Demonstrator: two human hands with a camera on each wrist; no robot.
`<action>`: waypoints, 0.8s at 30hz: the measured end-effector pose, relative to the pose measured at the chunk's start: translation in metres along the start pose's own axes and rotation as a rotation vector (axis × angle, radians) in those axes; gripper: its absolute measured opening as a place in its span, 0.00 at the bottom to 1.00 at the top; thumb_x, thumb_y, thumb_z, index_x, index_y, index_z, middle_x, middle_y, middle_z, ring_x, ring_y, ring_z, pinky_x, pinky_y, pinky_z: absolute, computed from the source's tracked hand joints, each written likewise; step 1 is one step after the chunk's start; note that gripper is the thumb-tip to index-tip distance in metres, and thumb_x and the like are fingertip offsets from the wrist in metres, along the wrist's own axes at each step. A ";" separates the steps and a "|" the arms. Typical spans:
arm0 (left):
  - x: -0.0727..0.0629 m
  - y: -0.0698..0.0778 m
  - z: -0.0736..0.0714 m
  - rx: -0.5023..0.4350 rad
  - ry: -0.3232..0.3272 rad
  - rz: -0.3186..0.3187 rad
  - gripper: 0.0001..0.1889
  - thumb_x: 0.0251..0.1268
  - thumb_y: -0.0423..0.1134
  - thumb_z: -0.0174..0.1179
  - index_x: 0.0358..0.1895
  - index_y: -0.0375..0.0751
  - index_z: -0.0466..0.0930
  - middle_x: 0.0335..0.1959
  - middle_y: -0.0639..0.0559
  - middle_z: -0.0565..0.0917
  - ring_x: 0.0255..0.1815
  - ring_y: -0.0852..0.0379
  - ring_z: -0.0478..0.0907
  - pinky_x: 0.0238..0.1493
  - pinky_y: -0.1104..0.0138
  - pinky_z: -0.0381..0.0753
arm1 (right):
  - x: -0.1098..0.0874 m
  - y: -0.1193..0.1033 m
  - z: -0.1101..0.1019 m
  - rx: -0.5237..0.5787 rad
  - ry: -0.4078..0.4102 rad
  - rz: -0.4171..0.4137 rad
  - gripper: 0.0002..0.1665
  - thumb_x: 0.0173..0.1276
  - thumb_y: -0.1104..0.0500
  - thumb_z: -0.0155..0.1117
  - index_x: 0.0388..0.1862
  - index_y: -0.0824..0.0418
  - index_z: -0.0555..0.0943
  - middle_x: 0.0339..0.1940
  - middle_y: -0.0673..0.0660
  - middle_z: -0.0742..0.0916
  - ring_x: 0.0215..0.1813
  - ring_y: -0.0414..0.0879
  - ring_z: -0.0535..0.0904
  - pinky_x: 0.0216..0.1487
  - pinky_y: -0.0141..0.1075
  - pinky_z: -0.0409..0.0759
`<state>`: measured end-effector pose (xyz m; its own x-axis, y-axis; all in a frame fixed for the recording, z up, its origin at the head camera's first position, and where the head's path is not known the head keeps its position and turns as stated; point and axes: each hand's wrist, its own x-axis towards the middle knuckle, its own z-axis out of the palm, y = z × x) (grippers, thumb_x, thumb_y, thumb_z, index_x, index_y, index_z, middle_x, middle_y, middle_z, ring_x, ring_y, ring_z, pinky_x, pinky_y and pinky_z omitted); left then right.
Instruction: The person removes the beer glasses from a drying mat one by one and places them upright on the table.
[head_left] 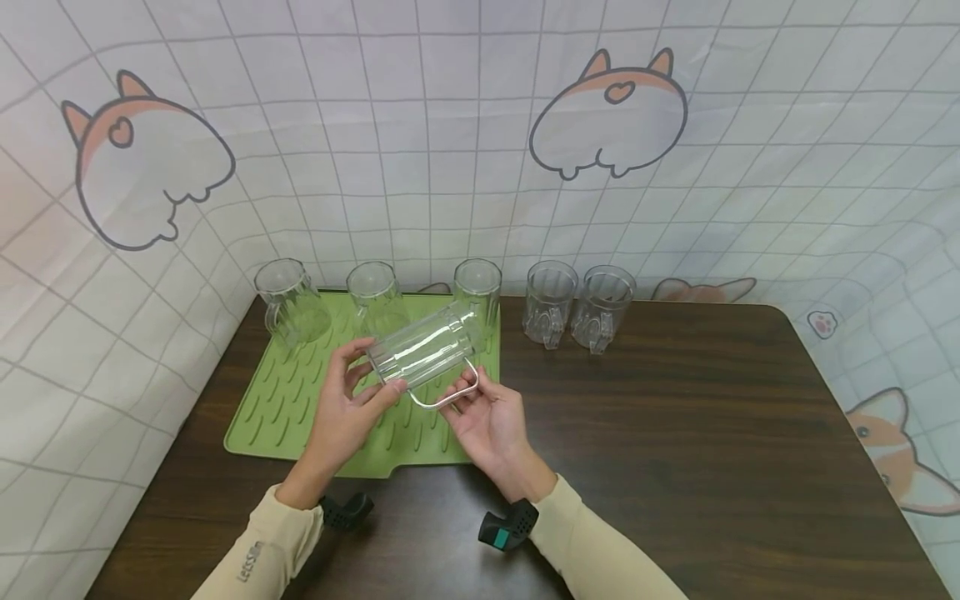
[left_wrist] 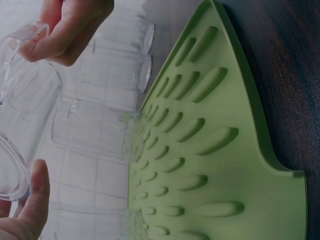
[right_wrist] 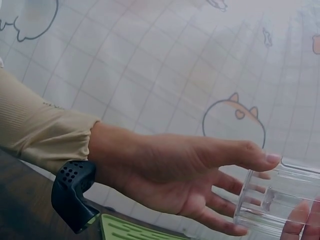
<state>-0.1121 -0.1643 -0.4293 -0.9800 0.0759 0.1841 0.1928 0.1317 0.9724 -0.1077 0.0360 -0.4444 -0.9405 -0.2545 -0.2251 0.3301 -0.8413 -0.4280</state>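
Note:
A clear glass mug (head_left: 427, 346) is held tilted above the green drying mat (head_left: 262, 417). My left hand (head_left: 345, 408) grips its thick base end, with the thumb on the near side and fingers on the far side. Curled fingers of my right hand (head_left: 491, 417) hold the mug's handle (head_left: 450, 400). In the left wrist view the right hand (left_wrist: 70, 30) pinches the handle and the left thumb (left_wrist: 40, 185) lies by the base. The right wrist view shows the left hand (right_wrist: 170, 175) around the base, with the right fingers (right_wrist: 297, 220) at the lower right edge.
Three more clear mugs stand along the mat's back: a left one (head_left: 300, 308), a middle one (head_left: 375, 292) and a right one (head_left: 480, 279). Two mugs, one (head_left: 551, 292) beside another (head_left: 606, 292), stand on the dark wooden table (head_left: 675, 450). A patterned curtain (head_left: 480, 167) hangs behind.

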 end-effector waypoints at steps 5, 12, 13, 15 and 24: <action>0.000 0.002 0.000 0.001 -0.011 0.011 0.37 0.69 0.28 0.65 0.77 0.41 0.57 0.75 0.42 0.62 0.74 0.44 0.68 0.55 0.77 0.84 | -0.002 -0.002 0.001 -0.006 -0.005 -0.002 0.23 0.87 0.54 0.37 0.32 0.53 0.75 0.29 0.46 0.78 0.37 0.39 0.76 0.49 0.31 0.80; -0.001 0.004 -0.002 0.041 -0.023 0.016 0.38 0.72 0.30 0.62 0.80 0.41 0.54 0.78 0.39 0.60 0.77 0.41 0.67 0.58 0.81 0.80 | -0.004 -0.009 0.005 -0.008 -0.027 -0.018 0.24 0.87 0.54 0.35 0.30 0.53 0.75 0.29 0.46 0.78 0.37 0.39 0.75 0.48 0.30 0.79; -0.001 0.004 -0.003 0.044 -0.028 0.019 0.38 0.72 0.30 0.61 0.80 0.41 0.54 0.78 0.39 0.60 0.77 0.41 0.66 0.59 0.82 0.79 | -0.004 -0.010 0.005 -0.009 -0.029 -0.023 0.24 0.87 0.54 0.36 0.30 0.53 0.75 0.29 0.46 0.78 0.37 0.39 0.75 0.48 0.31 0.79; -0.001 0.003 -0.004 0.053 -0.038 0.031 0.37 0.73 0.30 0.61 0.81 0.40 0.53 0.79 0.39 0.59 0.78 0.41 0.65 0.60 0.83 0.77 | -0.005 -0.013 0.007 -0.013 -0.029 -0.028 0.24 0.87 0.54 0.36 0.30 0.53 0.75 0.29 0.46 0.77 0.37 0.39 0.75 0.48 0.31 0.79; -0.002 0.004 -0.018 0.229 -0.083 0.033 0.35 0.80 0.41 0.56 0.84 0.47 0.53 0.84 0.44 0.60 0.84 0.41 0.59 0.79 0.53 0.67 | -0.006 -0.028 0.012 -0.041 -0.060 -0.052 0.24 0.87 0.52 0.36 0.30 0.52 0.74 0.29 0.46 0.77 0.38 0.39 0.75 0.49 0.31 0.79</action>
<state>-0.1099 -0.1816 -0.4236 -0.9674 0.1636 0.1935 0.2401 0.3473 0.9065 -0.1118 0.0555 -0.4204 -0.9592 -0.2401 -0.1492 0.2825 -0.8340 -0.4739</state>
